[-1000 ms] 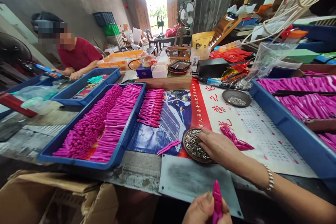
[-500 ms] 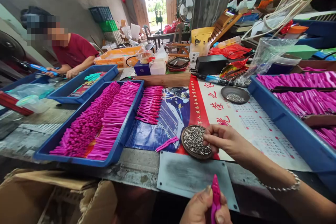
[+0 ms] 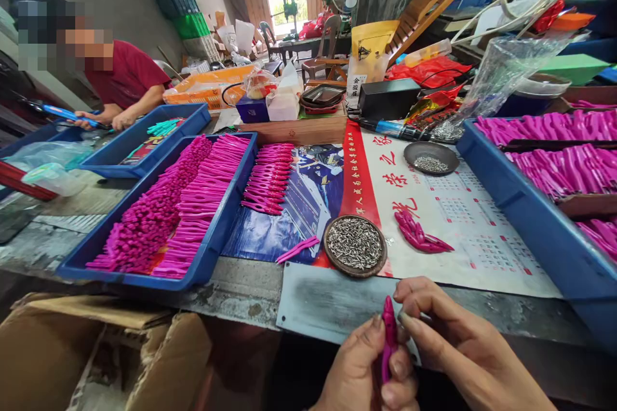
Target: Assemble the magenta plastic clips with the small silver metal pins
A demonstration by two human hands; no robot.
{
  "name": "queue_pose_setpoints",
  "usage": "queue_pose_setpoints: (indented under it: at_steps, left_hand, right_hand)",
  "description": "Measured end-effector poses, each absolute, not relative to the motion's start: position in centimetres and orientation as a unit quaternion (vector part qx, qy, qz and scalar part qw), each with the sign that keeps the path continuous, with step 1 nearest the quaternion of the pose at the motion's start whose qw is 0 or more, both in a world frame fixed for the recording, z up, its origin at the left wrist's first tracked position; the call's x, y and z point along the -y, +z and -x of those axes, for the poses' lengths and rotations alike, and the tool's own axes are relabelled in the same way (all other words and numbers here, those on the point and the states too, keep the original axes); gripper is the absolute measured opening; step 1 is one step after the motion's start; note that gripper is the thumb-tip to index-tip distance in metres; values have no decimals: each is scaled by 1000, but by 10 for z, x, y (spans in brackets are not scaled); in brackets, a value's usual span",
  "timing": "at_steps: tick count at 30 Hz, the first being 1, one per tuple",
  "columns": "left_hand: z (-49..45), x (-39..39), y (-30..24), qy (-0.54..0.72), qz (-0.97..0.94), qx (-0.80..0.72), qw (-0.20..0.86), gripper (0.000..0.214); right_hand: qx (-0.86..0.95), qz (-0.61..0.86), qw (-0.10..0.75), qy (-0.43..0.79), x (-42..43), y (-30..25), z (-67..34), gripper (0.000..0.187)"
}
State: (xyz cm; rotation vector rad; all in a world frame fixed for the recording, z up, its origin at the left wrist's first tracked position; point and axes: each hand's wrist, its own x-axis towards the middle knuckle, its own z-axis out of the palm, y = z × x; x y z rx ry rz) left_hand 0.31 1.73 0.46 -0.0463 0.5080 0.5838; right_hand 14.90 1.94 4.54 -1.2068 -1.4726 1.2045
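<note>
My left hand [image 3: 364, 363] grips a slim magenta plastic piece [image 3: 388, 327], its pointed tip upward. Close beside that tip, my right hand [image 3: 456, 340] has thumb and fingers pinched; whatever is between them is too small to make out. Just beyond the hands lies a grey plate [image 3: 328, 302] on the table edge. A round brown dish [image 3: 330, 262] full of small metal pins [image 3: 357, 241] stands behind it. To its left is a loose magenta piece [image 3: 297, 249]; to its right, several shinier magenta pieces [image 3: 419, 234] lie in a small pile.
A blue tray [image 3: 212, 250] of magenta pieces stands left, another blue tray [image 3: 525, 237] right. Between them are a row of magenta pieces [image 3: 267, 180] and a second dark dish [image 3: 448, 159] with pins. A co-worker [image 3: 128, 80] sits far left. A cardboard box [image 3: 168, 359] is below.
My right hand has come from the pin dish back toward me, beside the magenta piece in my left hand. The small pile on the calendar, formerly behind my arm, now shows.
</note>
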Motion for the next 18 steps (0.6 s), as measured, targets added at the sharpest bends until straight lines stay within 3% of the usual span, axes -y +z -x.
queue_pose_setpoints:
  at_steps: [8,14,18]
  left_hand:
    - [-10,-10,1,312,-14,-251,916,42]
    - [-13,-6,-6,343,-84,-255,900,41]
    - [-11,-3,-8,362,-137,-252,887,39]
  right_hand:
    - [664,512,466,280,-8,31,-144,15]
    - [744,519,417,60,9,1,-144,14]
    - [741,506,424,123,7,8,-146,15]
